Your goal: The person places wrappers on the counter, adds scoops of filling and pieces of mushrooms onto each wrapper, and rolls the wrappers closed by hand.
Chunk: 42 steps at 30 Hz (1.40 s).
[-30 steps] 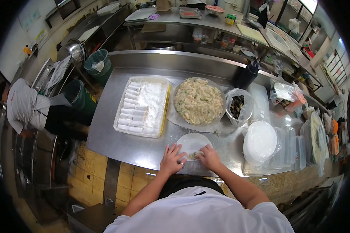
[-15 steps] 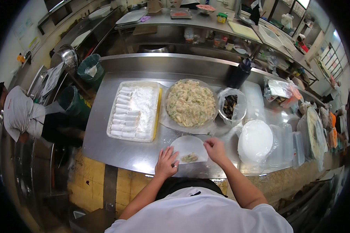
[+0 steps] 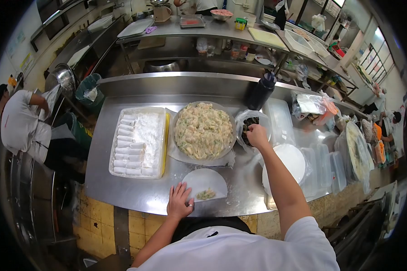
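Observation:
My left hand point(image 3: 180, 202) lies with fingers spread on the steel table, its fingertips at the left edge of a round white wrapper point(image 3: 208, 180). A small heap of pale filling with green bits point(image 3: 206, 194) sits on the wrapper's near part. Over a plastic-lined bowl point(image 3: 267, 128) of dark, shiny food pieces point(image 3: 252, 121), my right hand point(image 3: 257, 137) dips in with fingers pinched together; what they grip is hidden. Left of that bowl stands a large bowl heaped with chunky pale filling point(image 3: 203, 131). White rolls point(image 3: 129, 158) line one side of a flour-dusted tray point(image 3: 163, 169).
A stack of white wrappers in plastic point(image 3: 288, 165) lies under my right forearm. Clear plastic containers point(image 3: 319, 167) sit to the right, and a dark squeeze bottle point(image 3: 260, 92) stands at the back. At far left, a co-worker point(image 3: 25, 124) bends beside bins.
My right hand has left the wrapper's right edge and reached forward and right into the bowl of dark pieces. The left hand stays by the wrapper. The camera view has shifted.

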{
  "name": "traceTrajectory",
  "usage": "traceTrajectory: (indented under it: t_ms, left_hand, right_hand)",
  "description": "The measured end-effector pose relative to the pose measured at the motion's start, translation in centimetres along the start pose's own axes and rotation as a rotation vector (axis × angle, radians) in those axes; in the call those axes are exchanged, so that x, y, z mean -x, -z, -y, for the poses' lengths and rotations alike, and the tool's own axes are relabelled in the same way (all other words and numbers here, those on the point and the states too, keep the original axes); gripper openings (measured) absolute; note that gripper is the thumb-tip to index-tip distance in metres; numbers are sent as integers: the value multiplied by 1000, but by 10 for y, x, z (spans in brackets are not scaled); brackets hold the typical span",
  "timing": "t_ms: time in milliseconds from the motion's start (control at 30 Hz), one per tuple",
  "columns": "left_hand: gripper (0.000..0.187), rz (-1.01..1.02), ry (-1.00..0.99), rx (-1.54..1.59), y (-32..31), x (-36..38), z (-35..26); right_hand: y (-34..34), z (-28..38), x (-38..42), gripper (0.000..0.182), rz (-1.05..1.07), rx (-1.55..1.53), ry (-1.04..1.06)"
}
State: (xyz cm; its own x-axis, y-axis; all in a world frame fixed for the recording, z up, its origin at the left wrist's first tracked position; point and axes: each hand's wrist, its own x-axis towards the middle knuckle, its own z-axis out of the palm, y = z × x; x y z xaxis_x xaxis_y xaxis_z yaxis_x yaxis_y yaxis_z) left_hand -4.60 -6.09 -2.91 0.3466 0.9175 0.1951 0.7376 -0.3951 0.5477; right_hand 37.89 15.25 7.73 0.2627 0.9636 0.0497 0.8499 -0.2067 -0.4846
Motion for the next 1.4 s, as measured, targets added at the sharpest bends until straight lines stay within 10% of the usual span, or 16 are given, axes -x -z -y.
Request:
traceTrajectory:
  t_ms: [600,1000,1400]
  left_hand:
    - [50,-2,11,-5,-2,-1,2]
    - [48,-35,-22,2,-7,3,8]
    - [49,-66,-45,29,-3,0,4]
  right_hand:
    - [-24,7,-39,28,2,106,-38]
    - [32,9,55,22,136,-1070,-334]
    - [-80,90,220,21,546,-303,287]
